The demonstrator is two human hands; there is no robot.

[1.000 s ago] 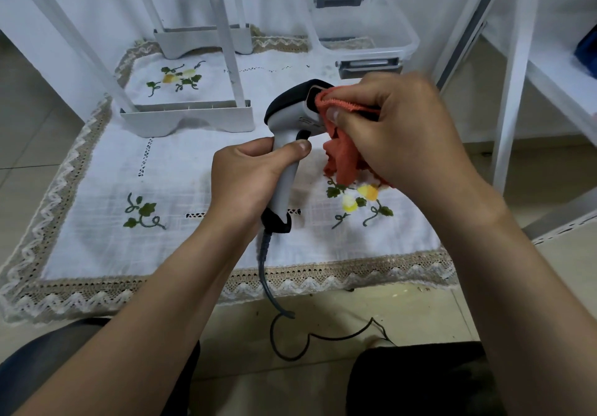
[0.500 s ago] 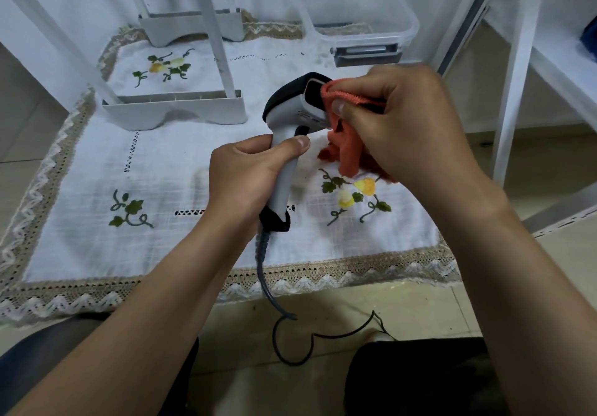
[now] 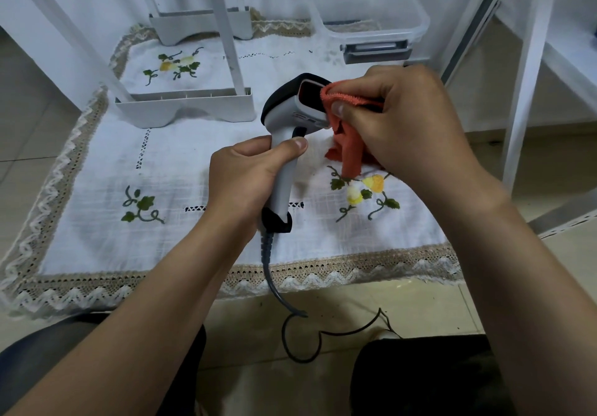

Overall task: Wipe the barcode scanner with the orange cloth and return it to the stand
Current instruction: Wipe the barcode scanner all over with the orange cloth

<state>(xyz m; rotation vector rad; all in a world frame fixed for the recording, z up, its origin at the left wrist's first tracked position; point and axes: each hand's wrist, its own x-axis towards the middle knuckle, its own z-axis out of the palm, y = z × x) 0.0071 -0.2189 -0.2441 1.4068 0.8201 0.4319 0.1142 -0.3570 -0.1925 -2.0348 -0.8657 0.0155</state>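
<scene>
The barcode scanner (image 3: 286, 118) is white with a black top and a dark window, and it stands upright above the embroidered cloth. My left hand (image 3: 245, 176) grips its handle, thumb just under the trigger. Its grey cable (image 3: 274, 280) hangs down to the floor. My right hand (image 3: 400, 118) pinches the orange cloth (image 3: 347, 147) and holds a folded edge of it against the right side of the scanner's window. The rest of the cloth hangs below my fingers. No scanner stand can be told apart in the view.
A white embroidered tablecloth (image 3: 97, 195) with a lace border covers the low surface. White frame feet (image 3: 184, 107) stand at the back left. A clear plastic box (image 3: 368, 14) sits at the back right. White shelving posts (image 3: 529, 60) rise on the right.
The orange cloth has slid off the scanner's front, so the dark window now shows. My left hand keeps the same grip on the handle.
</scene>
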